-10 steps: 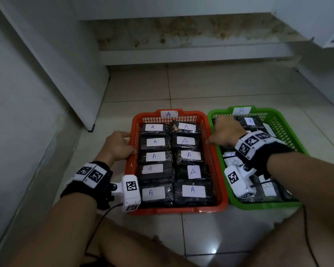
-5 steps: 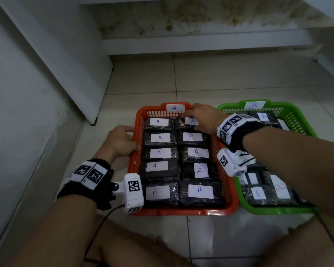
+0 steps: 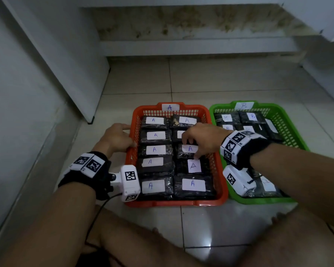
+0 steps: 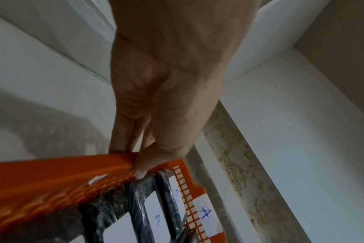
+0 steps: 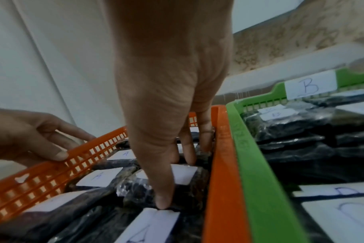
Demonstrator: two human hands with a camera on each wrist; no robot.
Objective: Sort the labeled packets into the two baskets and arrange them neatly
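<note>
The orange basket [image 3: 174, 203] tagged A holds two columns of black packets with white A labels. Beside it on the right, the green basket [image 3: 258, 200] tagged B holds black packets labelled B. My left hand [image 3: 116, 137] pinches the orange basket's left rim [image 4: 52, 167], thumb inside and fingers outside. My right hand [image 3: 193, 145] reaches into the right column and grips the third A packet [image 3: 183, 153]. In the right wrist view its thumb [image 5: 163, 202] presses the packet's near edge, and the other fingers sit on the far edge.
Both baskets stand side by side on a pale tiled floor [image 3: 210, 224]. A white cabinet panel [image 3: 66, 64] rises at the left, and a stained wall with a low step [image 3: 201, 47] lies behind. My bare knees are near the front edge.
My right hand left the green basket, crossed to the far end of the orange basket, then came back to the third packet in its right column. The left hand kept its hold on the rim.
</note>
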